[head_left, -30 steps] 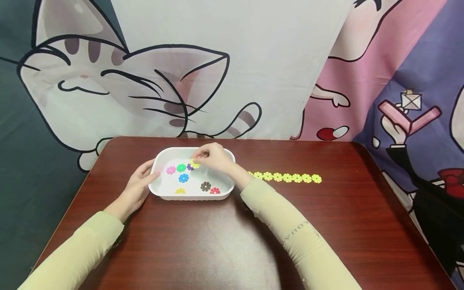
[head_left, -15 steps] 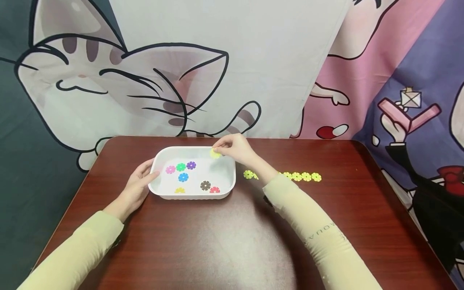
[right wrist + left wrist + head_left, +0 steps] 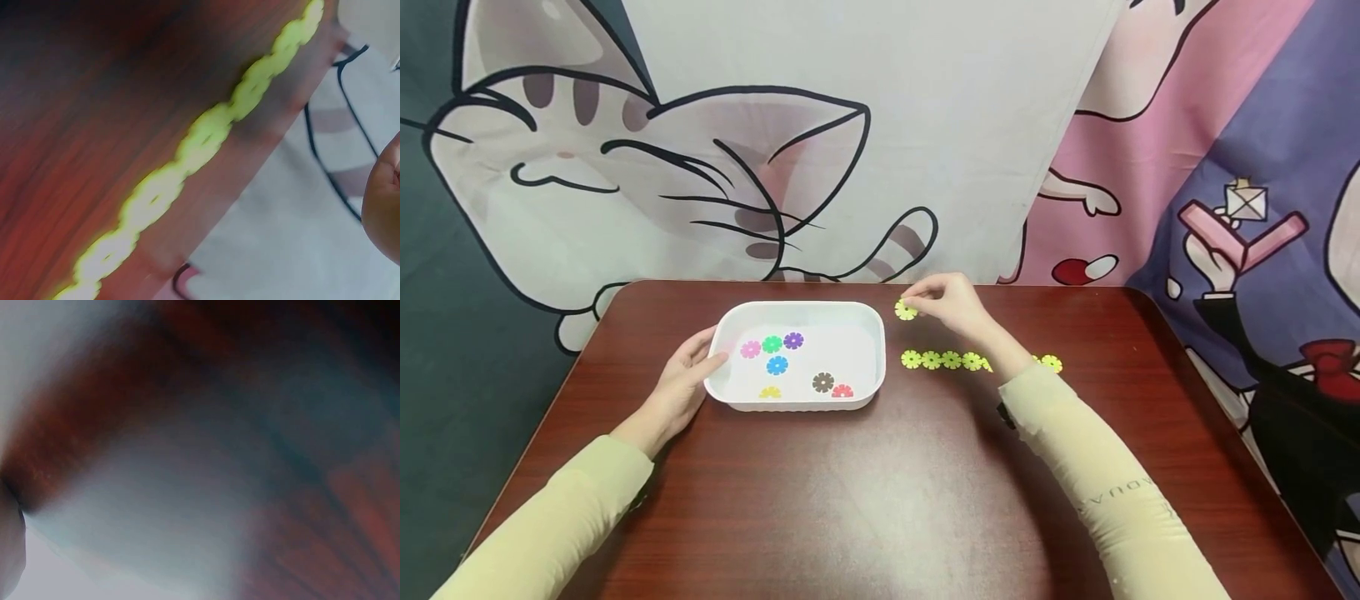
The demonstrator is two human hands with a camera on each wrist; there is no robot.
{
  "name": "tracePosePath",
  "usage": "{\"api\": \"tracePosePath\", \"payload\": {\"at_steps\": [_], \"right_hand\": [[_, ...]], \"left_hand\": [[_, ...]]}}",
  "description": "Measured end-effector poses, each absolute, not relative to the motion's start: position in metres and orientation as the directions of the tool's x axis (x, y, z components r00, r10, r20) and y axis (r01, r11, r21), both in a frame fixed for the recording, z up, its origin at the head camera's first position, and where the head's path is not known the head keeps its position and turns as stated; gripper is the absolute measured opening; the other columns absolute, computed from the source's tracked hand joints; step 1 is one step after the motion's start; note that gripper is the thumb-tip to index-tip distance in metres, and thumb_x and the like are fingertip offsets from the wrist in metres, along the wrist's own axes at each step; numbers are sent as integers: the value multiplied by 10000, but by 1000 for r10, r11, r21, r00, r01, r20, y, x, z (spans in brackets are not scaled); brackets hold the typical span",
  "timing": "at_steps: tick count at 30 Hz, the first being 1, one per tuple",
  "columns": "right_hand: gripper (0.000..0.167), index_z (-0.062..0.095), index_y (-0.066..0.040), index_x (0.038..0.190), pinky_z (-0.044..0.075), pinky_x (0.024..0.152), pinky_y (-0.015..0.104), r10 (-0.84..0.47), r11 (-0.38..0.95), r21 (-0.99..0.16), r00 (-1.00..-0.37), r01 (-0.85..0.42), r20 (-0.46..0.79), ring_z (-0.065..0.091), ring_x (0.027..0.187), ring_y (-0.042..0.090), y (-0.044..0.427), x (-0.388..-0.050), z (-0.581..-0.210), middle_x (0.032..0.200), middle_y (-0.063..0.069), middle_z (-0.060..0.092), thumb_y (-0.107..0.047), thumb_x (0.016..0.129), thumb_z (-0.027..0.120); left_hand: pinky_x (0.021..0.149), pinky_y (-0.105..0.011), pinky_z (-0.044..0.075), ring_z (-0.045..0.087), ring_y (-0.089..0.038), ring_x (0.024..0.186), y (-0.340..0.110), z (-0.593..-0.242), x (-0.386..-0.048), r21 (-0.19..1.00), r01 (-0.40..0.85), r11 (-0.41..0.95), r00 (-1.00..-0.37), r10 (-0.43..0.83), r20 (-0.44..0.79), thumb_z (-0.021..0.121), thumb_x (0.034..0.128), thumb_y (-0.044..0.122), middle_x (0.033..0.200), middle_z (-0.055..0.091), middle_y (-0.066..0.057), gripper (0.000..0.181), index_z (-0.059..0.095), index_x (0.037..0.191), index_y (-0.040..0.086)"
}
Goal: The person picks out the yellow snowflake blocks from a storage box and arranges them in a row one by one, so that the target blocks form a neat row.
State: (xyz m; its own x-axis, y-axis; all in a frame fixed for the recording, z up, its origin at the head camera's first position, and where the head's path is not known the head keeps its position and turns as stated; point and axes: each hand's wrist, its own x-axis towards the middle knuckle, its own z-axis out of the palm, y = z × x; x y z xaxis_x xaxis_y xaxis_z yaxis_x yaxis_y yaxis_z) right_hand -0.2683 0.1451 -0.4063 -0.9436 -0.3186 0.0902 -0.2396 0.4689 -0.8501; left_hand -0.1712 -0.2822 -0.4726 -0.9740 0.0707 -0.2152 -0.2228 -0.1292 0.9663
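In the head view my left hand point(image 3: 681, 379) grips the left rim of a white plastic tray point(image 3: 797, 404), thumb over the rim and fingers along the outside wall. My right hand point(image 3: 951, 304), up near the table's back edge, pinches a yellow-green snowflake disc point(image 3: 906, 310) between thumb and fingertips. Below it, a row of yellow-green snowflake discs point(image 3: 931, 360) runs left to right, partly covered by my right wrist. The right wrist view shows this row point(image 3: 203, 137) linked in a chain, with the edge of my hand point(image 3: 382, 206) at the right.
Inside the tray lie single discs: pink point(image 3: 750, 350), green point(image 3: 772, 344), purple point(image 3: 793, 341), blue point(image 3: 777, 365), brown point(image 3: 823, 382), red point(image 3: 842, 391) and yellow point(image 3: 771, 392). The brown table point(image 3: 820, 500) ends against a printed cloth point(image 3: 985, 167). The left wrist view is mostly blurred.
My right hand has lifted the yellow-green disc out of the tray and carried it right, past the tray's rim and above the row. My left hand keeps its grip on the tray.
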Motion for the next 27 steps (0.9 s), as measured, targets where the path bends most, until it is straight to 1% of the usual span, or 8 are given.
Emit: {"api": "tracePosePath", "payload": {"at_steps": [4, 7, 8, 10, 15, 19, 24, 27], "right_hand": [[157, 836, -34, 1048, 585, 716, 297, -283, 493, -840, -955, -225, 90, 720, 750, 198, 170, -266, -409, 959, 176, 801, -157, 953, 814], [179, 837, -42, 1065, 595, 724, 277, -249, 516, -832, -965, -201, 79, 715, 731, 112, 189, -264, -412, 988, 164, 806, -182, 954, 818], [190, 835, -37, 1070, 598, 727, 274, -236, 517, -835, -969, -189, 73, 723, 742, 125, 195, -263, -413, 999, 170, 807, -185, 953, 819], [212, 830, -23, 1082, 587, 716, 240, -211, 517, -839, -975, -170, 67, 723, 743, 103, 208, -262, -416, 994, 151, 812, -189, 951, 822], [252, 812, 20, 1106, 565, 681, 211, -159, 519, -844, -986, -131, 55, 704, 721, 77, 238, -258, -421, 860, -7, 803, -177, 949, 820], [264, 799, 38, 1112, 571, 680, 215, -141, 538, -835, -989, -114, 45, 716, 712, 71, 259, -254, -422, 801, -136, 768, -176, 959, 807], [268, 791, 49, 1111, 576, 670, 234, -122, 560, -820, -991, -116, 57, 730, 719, 91, 284, -245, -420, 798, -183, 755, -177, 967, 798], [285, 776, 68, 1131, 569, 659, 223, -107, 578, -809, -993, -108, 56, 729, 715, 65, 300, -240, -420, 799, -220, 744, -170, 975, 787]], "left_hand": [[948, -109, 527, 540, 54, 1226, -282, -473, -171, 967, -220, -132, -975, 72, -212, 614, 1075, 119, 1578, 424, -42, 503, 421, 1532, 201], [946, -107, 526, 536, 54, 1228, -281, -473, -170, 968, -223, -118, -974, 70, -216, 615, 1076, 124, 1589, 409, -46, 512, 413, 1540, 202], [946, -106, 525, 539, 56, 1222, -281, -472, -170, 969, -222, -112, -974, 69, -215, 615, 1076, 123, 1583, 412, -43, 516, 409, 1543, 196], [948, -101, 522, 525, 46, 1239, -281, -471, -170, 970, -224, -95, -974, 68, -218, 614, 1079, 131, 1631, 365, -90, 546, 383, 1571, 183], [956, -95, 513, 493, 9, 1282, -281, -471, -170, 969, -234, -81, -971, 65, -229, 609, 1082, 142, 1701, 269, -150, 594, 339, 1611, 162], [957, -93, 508, 468, -27, 1318, -280, -471, -169, 968, -242, -72, -969, 61, -238, 604, 1083, 137, 1716, 255, -154, 612, 325, 1627, 155], [955, -94, 509, 474, -16, 1312, -280, -470, -169, 968, -241, -77, -970, 56, -237, 605, 1084, 137, 1715, 259, -152, 597, 340, 1618, 162], [955, -98, 513, 500, 16, 1275, -280, -469, -169, 968, -236, -87, -971, 54, -232, 609, 1083, 137, 1703, 274, -152, 570, 366, 1597, 170]]}}
